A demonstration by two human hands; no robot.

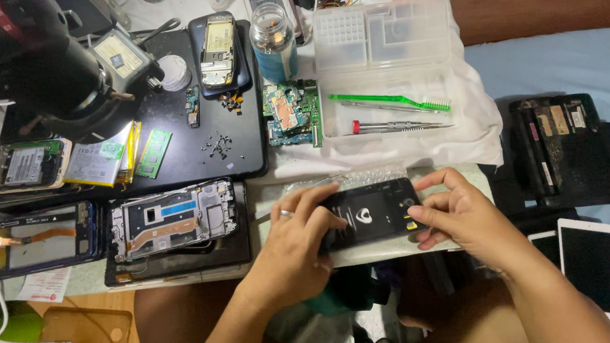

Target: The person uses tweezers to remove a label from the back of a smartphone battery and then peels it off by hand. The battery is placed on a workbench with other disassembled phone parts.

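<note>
Two hands: both on one black phone [371, 216], at the near edge of the table [94, 278].
Left hand [293, 250]: fingers curled over the phone's left end, thumb along its near edge; ring on one finger. Closed on the phone.
Right hand [464, 220]: fingertips [421, 216] pinching the phone's right end, thumb underneath as far as I can tell. Also gripping.
Phone position: directly under my fingers, dark face up, raised a little off a strip of clear bubble wrap [306, 186].
Long axis: runs left to right, from one hand across to the other; each hand has an end, neither nearer than the other.
Beyond my fingertips: white cloth [478, 134] carrying a clear plastic tray [381, 36], with a green brush [394, 101] and a red-collared screwdriver [396, 124] lying parallel to the phone.
Left of left hand: opened phone frame [173, 221] just beside, a second blue-edged frame [31, 239] further out.
Right of right hand: black stripped device [564, 149], well apart; white tablet [596, 267] nearer me.
Far left: circuit boards [291, 114], glass jar [273, 42], loose screws [218, 146] on a black mat [168, 124].
</note>
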